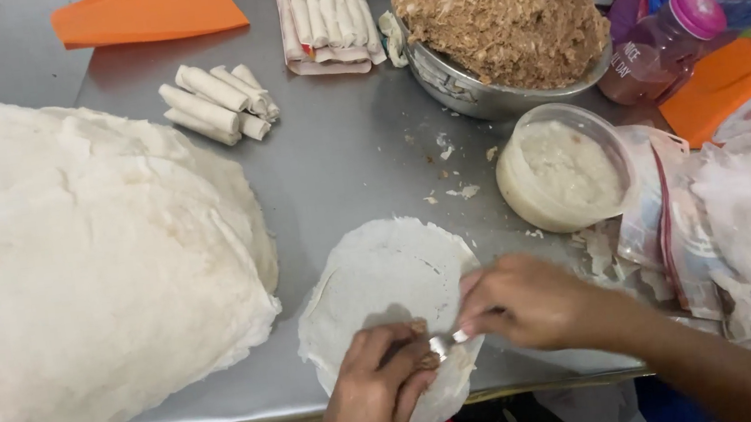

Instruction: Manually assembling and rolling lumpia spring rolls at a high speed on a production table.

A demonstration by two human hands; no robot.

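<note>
Right hand (527,302) pinches spoon (447,340), pointing left at filling (426,360) under my curled left hand (381,380), on wrapper (383,276).

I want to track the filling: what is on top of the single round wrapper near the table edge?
Both hands, left hand and right hand, rest on the thin round white wrapper, with a small metal spoon. Any filling beneath them is covered.

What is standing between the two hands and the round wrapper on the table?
Nothing visible. Both hands already rest on the round wrapper: the left hand presses its near part, and the right hand holds a small metal spoon over it. The filling bowl stands farther back.
</note>
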